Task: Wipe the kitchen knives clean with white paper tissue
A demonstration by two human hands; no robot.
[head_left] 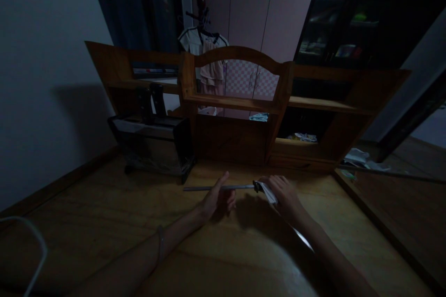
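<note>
A thin grey metal rod with a dark collar, which looks like a honing steel (240, 187), lies level across both hands above the wooden surface. My left hand (216, 197) is loosely curled about the rod's shaft, thumb raised on the near side and fingers below. At the handle end my right hand (281, 191) is closed, with the dark collar at its inner edge. A folded white piece, paper or cloth (269, 193), sticks out under the right fingers. The handle itself is hidden by that hand.
Behind my left hand stands a black-edged knife block (149, 144) with black knife handles (158, 100) on top. A wooden shelf unit (230, 141) runs along the back. A white cable (42, 246) curves at lower left. A wooden edge (379, 227) borders the right side.
</note>
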